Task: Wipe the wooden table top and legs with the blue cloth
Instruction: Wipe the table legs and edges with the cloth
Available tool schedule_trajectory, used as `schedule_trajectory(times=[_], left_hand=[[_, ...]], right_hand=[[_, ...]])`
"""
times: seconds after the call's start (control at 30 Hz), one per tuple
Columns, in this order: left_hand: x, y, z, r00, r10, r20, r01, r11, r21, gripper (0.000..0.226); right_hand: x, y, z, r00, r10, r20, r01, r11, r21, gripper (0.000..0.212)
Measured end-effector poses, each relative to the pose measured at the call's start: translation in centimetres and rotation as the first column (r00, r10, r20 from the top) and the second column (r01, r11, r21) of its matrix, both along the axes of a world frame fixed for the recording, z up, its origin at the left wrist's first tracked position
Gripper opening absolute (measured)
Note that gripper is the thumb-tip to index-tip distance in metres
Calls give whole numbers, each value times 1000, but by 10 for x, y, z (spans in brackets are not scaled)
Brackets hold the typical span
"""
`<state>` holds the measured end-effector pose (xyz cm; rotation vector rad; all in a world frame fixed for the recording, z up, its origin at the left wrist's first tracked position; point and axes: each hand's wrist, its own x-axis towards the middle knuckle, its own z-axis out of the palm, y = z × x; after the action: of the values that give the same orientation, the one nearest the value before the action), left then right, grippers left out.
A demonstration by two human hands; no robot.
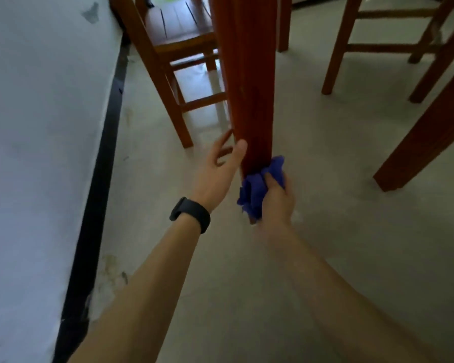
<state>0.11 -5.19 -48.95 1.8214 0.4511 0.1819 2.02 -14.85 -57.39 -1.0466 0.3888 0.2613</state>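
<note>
A reddish-brown wooden table leg [249, 82] runs down the middle of the view to the floor. My right hand [275, 200] grips a bunched blue cloth [257, 187] and presses it against the bottom of this leg. My left hand [218, 174], with a black band on its wrist, lies against the leg's left side just above the cloth, thumb on the wood and fingers spread loosely. The foot of the leg is hidden behind the cloth. The table top is out of view.
A wooden chair [173, 48] stands close behind the leg on the left. A second chair [393, 45] is at the upper right, and another thick table leg [425, 137] slants at the right. A white wall [37, 153] with a dark baseboard runs along the left. The floor is pale grey.
</note>
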Motion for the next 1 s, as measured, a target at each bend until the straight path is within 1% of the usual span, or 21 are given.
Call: schedule_trajectory(times=[0.03, 0.07, 0.1, 0.13, 0.17, 0.23, 0.27, 0.37, 0.4, 0.43, 0.47, 0.53, 0.6, 0.67, 0.73, 0.8, 0.83, 0.87, 0.93, 0.97, 1.0], left_hand=[[-5, 3, -7, 990, -79, -118, 74, 996, -42, 62], [-13, 7, -18, 966, -136, -221, 109, 986, -130, 65], [-22, 9, -26, 943, -171, -286, 96, 961, -259, 66], [-29, 8, -34, 933, -188, -308, 64, 926, -372, 65], [-33, 4, -41, 934, -176, -312, 23, 899, -438, 63], [-39, -2, -54, 948, -101, -301, -47, 893, -448, 53], [-42, -2, -62, 952, -56, -301, -87, 893, -442, 50], [-52, 16, -81, 946, 29, -323, -173, 888, -426, 44], [-53, 27, -86, 946, 73, -316, -200, 899, -389, 40], [-51, 38, -90, 946, 132, -295, -229, 917, -325, 34], [-47, 47, -89, 947, 197, -254, -263, 929, -260, 28], [-34, 60, -77, 946, 295, -133, -315, 934, -167, 24], [-13, 64, -56, 932, 361, 15, -355, 923, -152, 30], [10, 54, -25, 908, 375, 188, -334, 917, -220, 34], [26, 28, -2, 871, 348, 348, -247, 920, -303, 34], [35, -10, -3, 820, 314, 479, -178, 935, -308, 32], [37, -26, -10, 799, 315, 512, -182, 938, -294, 35], [36, -39, -18, 792, 323, 518, -202, 940, -277, 41], [29, -42, -44, 833, 308, 459, -224, 947, -229, 45], [26, -35, -64, 880, 277, 385, -218, 957, -192, 43], [20, -24, -85, 939, 230, 255, -190, 967, -171, 42]], right_hand=[[-6, -2, 8, 989, -7, 146, 16, 998, -55, 21], [-11, -4, 11, 966, 18, 256, 19, 990, -142, 30], [-18, -6, 13, 944, 55, 326, 13, 979, -204, 38], [-27, -6, 9, 926, 93, 365, -2, 970, -242, 42], [-37, -6, 2, 904, 149, 401, -37, 961, -276, 44], [-53, -1, -14, 853, 313, 418, -160, 919, -361, 38], [-57, 4, -23, 828, 401, 392, -242, 886, -396, 35], [-55, 6, -44, 719, 648, 252, -444, 707, -550, 36], [-50, 4, -48, 690, 694, 207, -463, 642, -611, 40], [-44, 0, -49, 692, 698, 182, -433, 604, -669, 42], [-38, -3, -46, 734, 654, 184, -362, 605, -709, 42], [-23, -10, -31, 849, 465, 251, -174, 694, -699, 43], [-8, -14, -7, 892, 310, 330, -29, 766, -642, 47], [5, -13, 17, 857, 276, 435, 54, 792, -608, 49], [17, -10, 38, 814, 276, 511, 72, 825, -560, 51], [29, -10, 51, 788, 278, 550, 85, 835, -544, 46], [34, -10, 55, 787, 272, 553, 96, 832, -546, 42], [38, -10, 56, 790, 271, 550, 106, 823, -558, 37], [39, -11, 56, 785, 287, 549, 111, 807, -580, 26], [38, -11, 55, 782, 295, 549, 112, 801, -589, 23], [37, -11, 53, 781, 303, 546, 110, 794, -598, 23]])
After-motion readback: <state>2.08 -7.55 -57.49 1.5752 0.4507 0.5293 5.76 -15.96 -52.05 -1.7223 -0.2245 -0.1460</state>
